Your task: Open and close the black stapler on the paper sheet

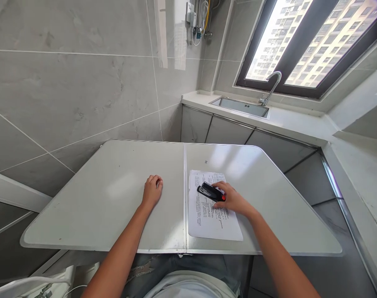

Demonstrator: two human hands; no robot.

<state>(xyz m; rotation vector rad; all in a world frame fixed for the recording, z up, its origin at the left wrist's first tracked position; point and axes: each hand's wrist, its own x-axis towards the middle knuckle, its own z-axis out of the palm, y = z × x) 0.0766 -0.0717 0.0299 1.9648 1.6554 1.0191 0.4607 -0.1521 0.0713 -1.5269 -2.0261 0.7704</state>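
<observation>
Printed paper sheets (pixel 204 227) lie on the right half of the white folding table (pixel 114 215), close to its centre seam. Over the upper part of the paper is a black stapler (pixel 211 192) with a bit of red at its rear end. My right hand (pixel 231 198) grips the stapler's rear end between thumb and fingers. Left of the seam, my left hand (pixel 152 189) rests on the bare tabletop with its fingers curled in. Nothing shows in that hand, and it is apart from the paper.
Behind the table, a counter (pixel 294 124) runs along the wall with a sink (pixel 242 106) and a curved faucet (pixel 270 87) under a window. Grey tiled wall stands at the left. A white chair-like object (pixel 56 281) is at the lower left.
</observation>
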